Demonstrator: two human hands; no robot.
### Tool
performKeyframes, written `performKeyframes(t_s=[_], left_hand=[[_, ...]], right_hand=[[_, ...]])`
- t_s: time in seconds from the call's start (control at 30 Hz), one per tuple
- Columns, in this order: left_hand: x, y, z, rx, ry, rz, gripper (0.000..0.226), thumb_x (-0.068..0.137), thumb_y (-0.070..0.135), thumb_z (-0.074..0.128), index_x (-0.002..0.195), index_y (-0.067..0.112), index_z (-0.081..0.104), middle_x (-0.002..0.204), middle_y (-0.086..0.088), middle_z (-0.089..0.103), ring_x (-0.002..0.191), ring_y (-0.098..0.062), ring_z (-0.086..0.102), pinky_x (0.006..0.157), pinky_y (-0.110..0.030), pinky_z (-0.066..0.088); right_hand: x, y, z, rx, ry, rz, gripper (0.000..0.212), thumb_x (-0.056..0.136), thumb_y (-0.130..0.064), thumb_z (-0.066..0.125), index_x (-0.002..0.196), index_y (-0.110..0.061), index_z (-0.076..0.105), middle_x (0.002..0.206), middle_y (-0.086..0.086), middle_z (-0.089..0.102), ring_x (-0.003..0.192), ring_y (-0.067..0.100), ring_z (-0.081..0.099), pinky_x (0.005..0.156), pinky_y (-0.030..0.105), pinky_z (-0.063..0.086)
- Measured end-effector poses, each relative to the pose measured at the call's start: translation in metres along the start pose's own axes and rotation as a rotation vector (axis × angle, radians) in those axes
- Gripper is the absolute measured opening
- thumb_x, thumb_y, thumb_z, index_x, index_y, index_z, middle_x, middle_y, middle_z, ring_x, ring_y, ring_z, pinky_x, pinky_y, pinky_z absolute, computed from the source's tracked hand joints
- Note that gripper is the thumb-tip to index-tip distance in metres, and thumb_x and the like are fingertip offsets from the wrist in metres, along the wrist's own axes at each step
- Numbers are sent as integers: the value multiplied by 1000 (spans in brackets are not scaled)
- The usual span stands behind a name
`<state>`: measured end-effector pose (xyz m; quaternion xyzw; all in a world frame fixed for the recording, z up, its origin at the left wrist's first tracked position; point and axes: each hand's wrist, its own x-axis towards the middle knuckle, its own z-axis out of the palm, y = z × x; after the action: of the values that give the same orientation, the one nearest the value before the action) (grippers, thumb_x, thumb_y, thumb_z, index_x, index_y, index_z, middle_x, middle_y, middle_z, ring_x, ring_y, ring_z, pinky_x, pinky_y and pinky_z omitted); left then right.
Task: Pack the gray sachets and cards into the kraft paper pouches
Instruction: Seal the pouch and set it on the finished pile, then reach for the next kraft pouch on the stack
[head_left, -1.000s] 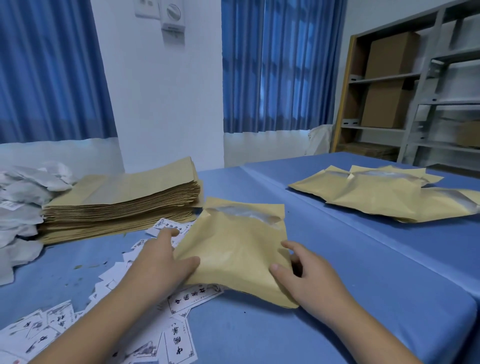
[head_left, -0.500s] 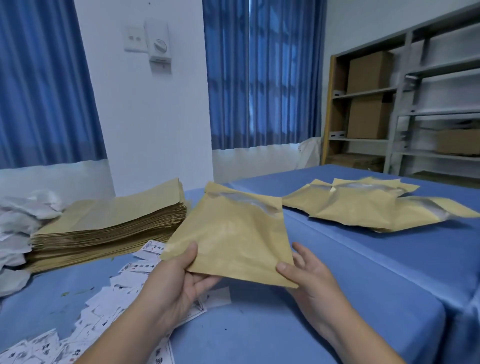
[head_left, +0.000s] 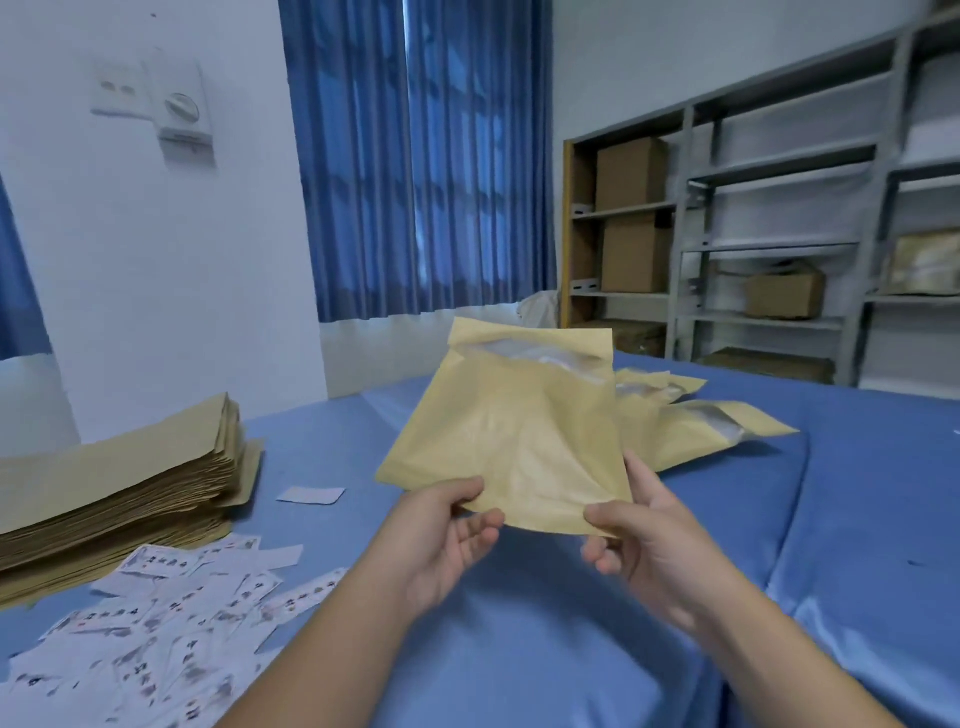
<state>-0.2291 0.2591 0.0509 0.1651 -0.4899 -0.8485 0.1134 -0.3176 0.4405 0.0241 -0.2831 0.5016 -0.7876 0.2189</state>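
While the left hand and right hand each pinch a bottom corner, the kraft paper pouch hangs upright above the blue table, near scattered cards and stacked empty pouches

Kraft pouch: flat on the surface a second ago, overlapping the cards; now raised clear, tilted near upright, mouth uppermost, in front of the filled pouches. Left hand: shifted from pressing the pouch's side edge to pinching the lower left corner, thumb on the front, fingers beneath. Right hand: likewise moved to the lower right corner, thumb over the bottom edge, fingers behind. Both hands lifted off the surface.
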Motion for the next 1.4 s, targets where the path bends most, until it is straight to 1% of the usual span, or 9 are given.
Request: performKeyframes(t_s=[0.1,0.17,0.27,0.43,0.53,0.67,0.97,1.2,1.4], left_hand=[[20,-3,51,-80,-63,14,6,95,-2,49,89,0,50,60,-14,65,48,-19,67,39,-21,50],[32,-7,85,-167,-115,33,3,95,-2,48,98,-2,50,89,-23,65,66,-30,72,48,-28,56],[45,-19,120,-224,-139,28,25,97,8,46,121,-2,46,134,-21,49,88,-36,69,68,-39,59],[41,-47,120,-167,-194,-73,10,95,13,52,104,11,53,126,-15,56,82,-37,72,65,-39,60],[37,-51,100,-154,-149,-97,12,93,13,55,105,10,55,119,-14,61,82,-38,72,66,-39,58],[34,-45,69,-151,-37,-69,11,92,15,55,102,10,57,106,-11,64,75,-31,71,63,-34,52],[6,-1,-39,-113,194,51,12,87,17,59,98,14,61,85,-3,63,57,-17,60,52,-27,43],[-54,47,-152,-60,408,209,14,88,17,59,101,11,62,90,-6,64,62,-20,64,54,-28,46],[-116,79,-241,110,581,337,21,91,20,59,110,15,64,104,-7,71,88,-26,71,67,-34,51]], right_hand=[[-1,-19,-28,69,138,-86,57,86,14,46,122,-30,56,80,6,68,47,18,58,40,20,46],[3,-33,-46,116,241,-159,49,88,13,45,115,-26,58,76,4,67,51,16,61,44,19,49],[15,-49,-80,239,427,-207,31,91,11,45,111,-11,56,84,7,70,62,18,68,53,21,54],[25,-45,-146,379,743,-39,22,96,2,49,118,6,49,114,26,57,85,28,65,61,28,60],[28,-30,-156,344,803,41,14,96,1,47,110,5,49,106,25,54,82,29,62,51,28,58],[41,-4,-125,319,678,192,7,95,-1,47,90,2,52,90,19,56,77,31,63,47,30,58],[78,57,21,207,304,424,10,90,-8,55,92,-1,61,71,11,60,56,24,68,51,26,55],[88,92,136,171,6,512,7,89,-8,57,89,-4,62,69,10,61,55,22,65,51,25,53],[93,117,210,149,-136,516,11,91,-11,56,97,-4,62,68,11,67,60,25,68,49,26,53]])
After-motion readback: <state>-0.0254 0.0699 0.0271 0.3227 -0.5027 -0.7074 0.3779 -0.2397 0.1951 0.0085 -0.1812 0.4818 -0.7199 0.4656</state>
